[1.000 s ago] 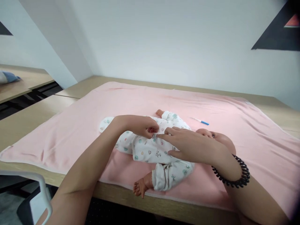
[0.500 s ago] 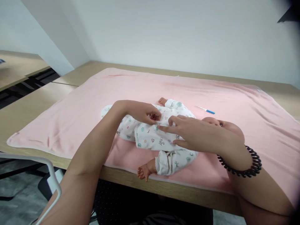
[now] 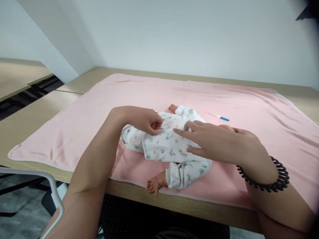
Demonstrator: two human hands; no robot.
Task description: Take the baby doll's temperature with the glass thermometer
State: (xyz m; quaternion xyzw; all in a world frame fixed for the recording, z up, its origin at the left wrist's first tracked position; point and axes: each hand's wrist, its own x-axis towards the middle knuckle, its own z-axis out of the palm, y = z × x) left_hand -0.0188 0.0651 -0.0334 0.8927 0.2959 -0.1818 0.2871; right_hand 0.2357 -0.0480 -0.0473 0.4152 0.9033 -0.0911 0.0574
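A baby doll in a white printed outfit lies on its back on a pink blanket, its head to the right, partly behind my right forearm. My left hand pinches the edge of the outfit's front flap near the lower torso, thumb and fingers together. Over the chest, my right hand rests with fingers spread, its index fingertip at the flap's edge. One doll hand points toward the table's front edge. Beyond the doll lies a thermometer with a blue end.
The blanket covers most of a wooden table against a pale wall. A white curved metal frame stands at the lower left. Another wooden table is at the far left.
My left hand has moved left along the flap's edge toward the doll's legs. My right hand has shifted slightly right, fingers still spread.
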